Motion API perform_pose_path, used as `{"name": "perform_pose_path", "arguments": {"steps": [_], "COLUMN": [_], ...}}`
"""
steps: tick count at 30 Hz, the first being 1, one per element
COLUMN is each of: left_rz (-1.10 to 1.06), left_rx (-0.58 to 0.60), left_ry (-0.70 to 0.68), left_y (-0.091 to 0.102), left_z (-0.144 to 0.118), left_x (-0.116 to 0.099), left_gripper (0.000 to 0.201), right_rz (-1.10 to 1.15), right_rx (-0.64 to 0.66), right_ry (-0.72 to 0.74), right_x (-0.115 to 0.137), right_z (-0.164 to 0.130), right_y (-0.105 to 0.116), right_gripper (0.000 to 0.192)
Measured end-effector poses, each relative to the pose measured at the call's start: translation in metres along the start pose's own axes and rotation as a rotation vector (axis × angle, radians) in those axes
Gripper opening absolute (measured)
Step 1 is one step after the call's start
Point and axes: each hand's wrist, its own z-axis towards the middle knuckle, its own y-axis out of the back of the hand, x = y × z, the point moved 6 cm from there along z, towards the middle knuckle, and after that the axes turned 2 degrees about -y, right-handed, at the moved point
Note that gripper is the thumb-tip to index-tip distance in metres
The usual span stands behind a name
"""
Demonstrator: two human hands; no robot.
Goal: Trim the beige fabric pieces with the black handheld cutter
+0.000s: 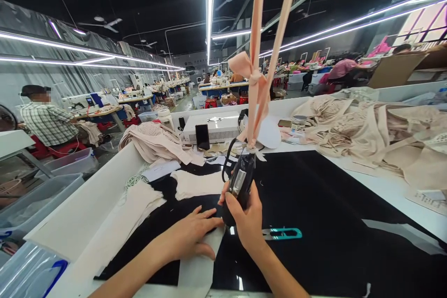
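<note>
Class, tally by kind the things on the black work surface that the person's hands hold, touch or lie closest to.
Black handheld tool, gripped by the right hand: 1
Pale fabric strip, under the left hand: 1
Teal thread snips: 1
Total: 3

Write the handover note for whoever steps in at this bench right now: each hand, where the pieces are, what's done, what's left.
Left hand: flat, palm down on a pale fabric strip at the near edge of the black work surface.
Right hand: grip closed around a black handheld tool that hangs from pink ribbon straps, tip down at the strip beside the left fingers.
Nearby: teal snips right of the right hand; stacked pale cut pieces behind the hands; heaped beige garments far right.
Done: cannot tell whether the strip is already worked.
Left: apparently this strip, perhaps the stacked pieces.
</note>
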Motion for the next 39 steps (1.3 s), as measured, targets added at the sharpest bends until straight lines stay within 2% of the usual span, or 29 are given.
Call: {"name": "perform_pose_path", "arguments": {"steps": [9,19,26,32,39], "left_rz": [0.07,0.076,0.064,0.075,0.021], "left_rx": [-0.012,-0.007,-0.02,-0.006,-0.038], "left_ry": [0.008,0.052,0.032,0.033,0.009], "left_y": [-0.004,0.001,-0.003,-0.002,-0.002], "left_z": [0.001,0.002,0.003,0.003,0.004], "left_x": [-0.006,-0.015,-0.012,-0.016,-0.016], "left_gripper": [0.064,0.05,0.063,0.07,0.08], "right_rz": [-0.003,-0.007,-0.014,-0.029,-0.039], "right_rx": [0.018,0.016,0.017,0.016,0.034], "right_ry": [-0.005,-0.013,-0.01,-0.009,0.0], "right_x": [-0.002,-0.004,-0.002,-0.002,-0.003], "right_z": [-0.004,-0.009,-0.01,-0.015,-0.025], "right_y": [0.0,0.002,0.0,0.002,0.001], "right_gripper": [0.037,0.036,0.036,0.02,0.017]}}
